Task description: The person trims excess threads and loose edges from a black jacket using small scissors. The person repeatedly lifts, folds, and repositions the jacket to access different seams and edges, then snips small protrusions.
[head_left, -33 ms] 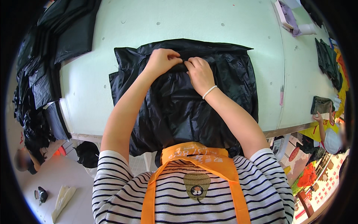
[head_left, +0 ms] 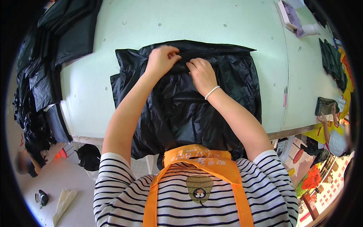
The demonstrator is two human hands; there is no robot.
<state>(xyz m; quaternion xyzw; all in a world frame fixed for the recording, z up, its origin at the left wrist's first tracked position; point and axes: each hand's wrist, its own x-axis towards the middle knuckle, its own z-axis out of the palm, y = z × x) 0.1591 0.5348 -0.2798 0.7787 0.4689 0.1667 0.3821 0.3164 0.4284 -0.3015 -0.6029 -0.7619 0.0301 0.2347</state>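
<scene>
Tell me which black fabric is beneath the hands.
The rumpled piece spread before the orange apron, under the left hand and right hand; the black stack lies off left.

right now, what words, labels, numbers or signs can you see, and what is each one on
Orange apron: white printed characters and digits along its top; I won't copy them out.
Pale surface at the lower right: red characters, small and bent near the rim; not copied either.
Black fabric: no print I can make out.

black fabric (head_left: 181,109) partly hidden by forearms (head_left: 128,109), apron (head_left: 196,154) cut off
</scene>
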